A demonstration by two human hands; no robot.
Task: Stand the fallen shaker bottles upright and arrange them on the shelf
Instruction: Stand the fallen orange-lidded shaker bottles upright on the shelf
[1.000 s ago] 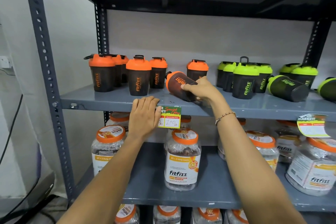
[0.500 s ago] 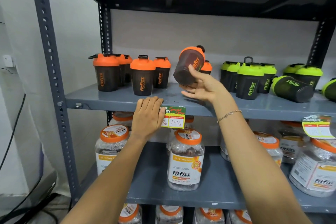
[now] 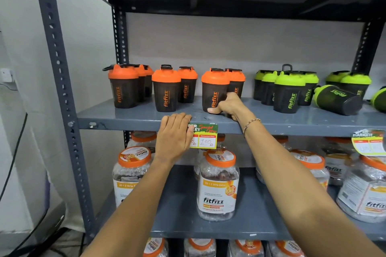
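One orange-lidded shaker upright, frame centre.
My right hand wraps its base; my left hand, fingers together, lies flat on the shelf edge.

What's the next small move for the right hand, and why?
Probably let go and reach right for the fallen green shaker. The orange shaker under the right hand already stands upright on the shelf, while the green one lies on its side.
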